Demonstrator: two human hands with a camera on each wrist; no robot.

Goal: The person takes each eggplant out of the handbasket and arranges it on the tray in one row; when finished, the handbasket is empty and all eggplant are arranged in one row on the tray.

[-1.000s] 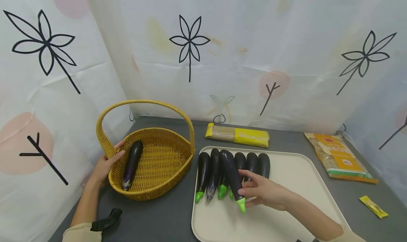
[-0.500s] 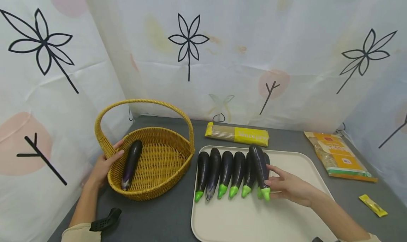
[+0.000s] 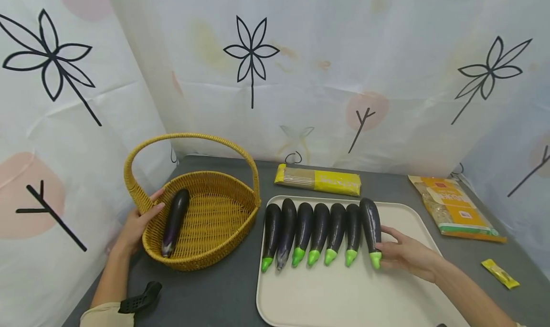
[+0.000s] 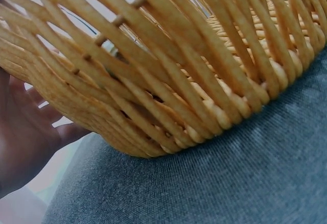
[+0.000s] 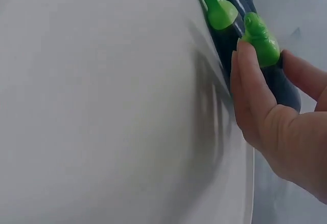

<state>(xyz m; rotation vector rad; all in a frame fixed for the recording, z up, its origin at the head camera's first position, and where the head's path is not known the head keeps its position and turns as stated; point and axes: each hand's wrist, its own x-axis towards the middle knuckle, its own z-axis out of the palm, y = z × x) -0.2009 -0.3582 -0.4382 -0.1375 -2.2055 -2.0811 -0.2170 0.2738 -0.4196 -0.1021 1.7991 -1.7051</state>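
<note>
At the left, my left hand grips the side rim of a wicker basket by the base of its tall handle. In the left wrist view its palm and fingers lie along the outer weave. One dark eggplant lies inside the basket. My right hand pinches another eggplant near its green cap, between thumb and fingers, at the right end of a row of several eggplants on a cream tray. The right wrist view shows that green cap between thumb and fingers.
Behind the tray lies a yellow pack of noodles. An orange food bag and a small yellow packet lie to the right on the grey table. A patterned white curtain stands behind.
My right hand has carried its eggplant rightward over the others to the row's right end, where it now stands beside them. The left hand stays on the basket.
</note>
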